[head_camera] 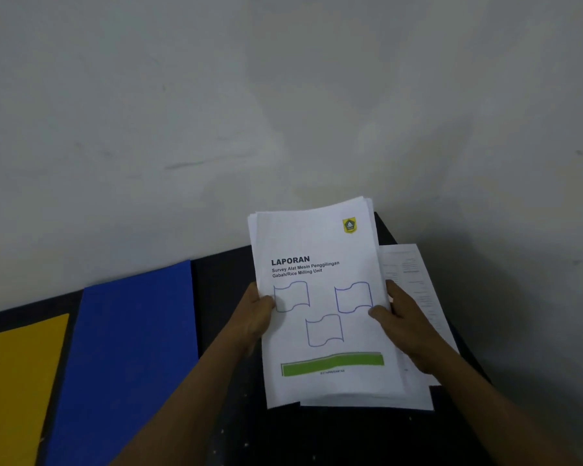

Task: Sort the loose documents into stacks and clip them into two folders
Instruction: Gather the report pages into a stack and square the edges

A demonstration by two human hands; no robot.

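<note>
**Left forearm and right forearm reach in to one paper stack**

Nearest me the two bare forearms come up from the bottom edge and meet at the paper stack, which I hold between them over the dark counter. My left hand grips the stack's left edge, thumb pressed on the front sheet and fingers curled out of sight behind. My right hand grips the right edge the same way, thumb on the front, fingers wrapped round the back.

The top sheet is a cover page headed "LAPORAN", with three blue outlined flag shapes, a green bar near the bottom and a yellow crest in its upper right corner. The sheets behind it are unevenly aligned and fan out at the top. I cannot tell whether the bottom edge touches the counter.

Just beyond my right hand a loose printed sheet lies on the counter, partly under that hand. Left of my left hand lies a blue folder, closed and flat, and further left a yellow folder. Behind everything is a pale wall.
</note>
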